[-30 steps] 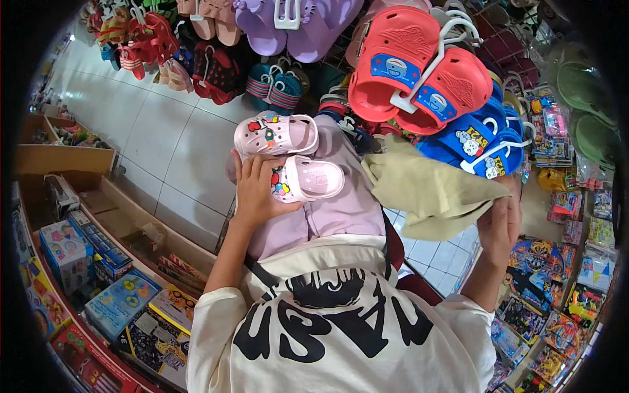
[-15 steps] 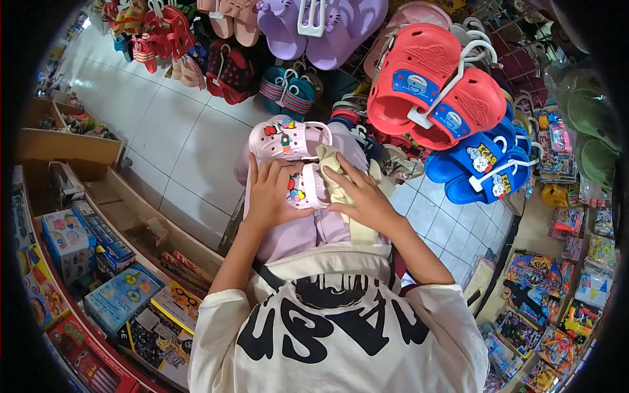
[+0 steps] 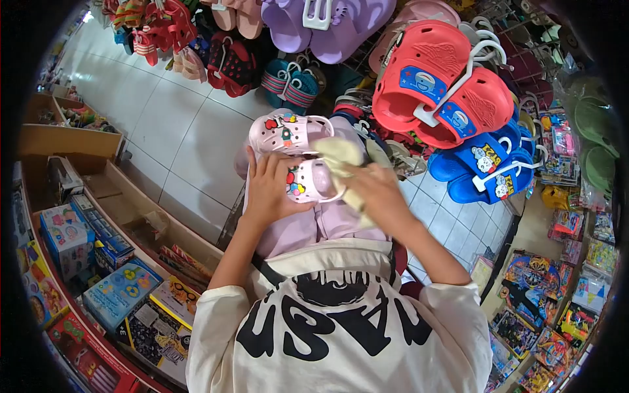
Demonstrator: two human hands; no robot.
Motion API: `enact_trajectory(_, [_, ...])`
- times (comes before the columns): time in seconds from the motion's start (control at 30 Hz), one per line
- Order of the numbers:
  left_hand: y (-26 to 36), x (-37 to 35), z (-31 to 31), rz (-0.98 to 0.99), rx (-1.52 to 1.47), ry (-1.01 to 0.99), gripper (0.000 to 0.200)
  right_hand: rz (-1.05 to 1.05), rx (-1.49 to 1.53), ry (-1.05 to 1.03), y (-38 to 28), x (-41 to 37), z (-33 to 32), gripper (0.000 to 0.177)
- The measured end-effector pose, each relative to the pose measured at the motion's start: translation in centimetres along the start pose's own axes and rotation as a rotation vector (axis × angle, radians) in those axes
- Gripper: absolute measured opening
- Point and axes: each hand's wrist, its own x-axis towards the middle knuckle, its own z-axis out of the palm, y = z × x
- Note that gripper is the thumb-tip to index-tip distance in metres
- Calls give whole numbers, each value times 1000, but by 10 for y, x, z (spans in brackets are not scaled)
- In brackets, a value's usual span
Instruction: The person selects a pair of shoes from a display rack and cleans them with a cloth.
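Note:
A pair of pale pink children's clogs (image 3: 280, 134) rests on the lap, over lilac trousers (image 3: 285, 236). Colourful charms dot their tops. My left hand (image 3: 265, 187) is closed around the nearer clog (image 3: 320, 178), fingers over its toe end and thumb along its near side. A cream cloth (image 3: 341, 152) is bunched in my right hand (image 3: 381, 196), at the heel-strap end of the clogs. That hand is smeared by motion, and its fingertips are partly hidden in the cloth.
Red clogs (image 3: 419, 78) and blue slippers (image 3: 485, 167) hang close at the right front. Purple slippers (image 3: 341, 33) hang ahead. A wooden shelf with boxed toys (image 3: 121, 295) runs along the left. Packaged toys (image 3: 531, 281) line the right, above a tiled floor (image 3: 190, 144).
My right hand has moved slightly right and towards me with the cloth, uncovering more of the nearer clog's heel strap. My left hand keeps its hold on the clog.

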Motion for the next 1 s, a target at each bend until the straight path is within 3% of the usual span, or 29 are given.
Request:
enact_trajectory(0.03, [-1, 1, -2, -5, -13, 4, 78, 111, 18, -63, 10, -10, -7, 53])
enact_trajectory(0.13, [0, 1, -2, 0, -18, 12, 78, 166, 130, -102, 45, -40, -4, 53])
enact_trajectory(0.27, [9, 4, 0, 18, -2, -15, 79, 227, 349, 332, 27, -33, -17, 49])
enact_trajectory(0.37, [11, 7, -1, 26, 14, -30, 79, -3, 85, 259, -1, -6, -19, 44])
enact_trajectory(0.47, [8, 6, -2, 26, 42, -58, 79, -83, 58, 57, 6, 2, 14, 38])
enact_trajectory(0.57, [11, 7, -3, 33, 37, -49, 80, -192, 178, -130, 31, 6, 20, 34])
enact_trajectory(0.63, [12, 5, -2, 25, 47, -58, 80, -247, 285, -58, 40, 8, 27, 30])
enact_trajectory(0.7, [12, 6, -1, 18, 40, -49, 80, -217, 431, -30, 48, 7, 27, 33])
enact_trajectory(0.73, [12, 6, -1, 14, 31, -43, 80, -148, 526, 51, 53, 3, 38, 44])
enact_trajectory(0.83, [11, 6, -2, 9, 29, -40, 80, 169, 765, 211, 66, -11, 44, 52])
enact_trajectory(0.87, [11, 6, -2, 10, 32, -40, 80, 259, 932, 233, 74, -18, 45, 63])
enact_trajectory(0.97, [9, 5, 0, 22, 20, -25, 80, 203, 824, 358, 58, -19, 18, 82])
enact_trajectory(1.0, [9, 5, 0, 25, 19, -27, 80, 102, 643, 300, 52, -17, 6, 89])
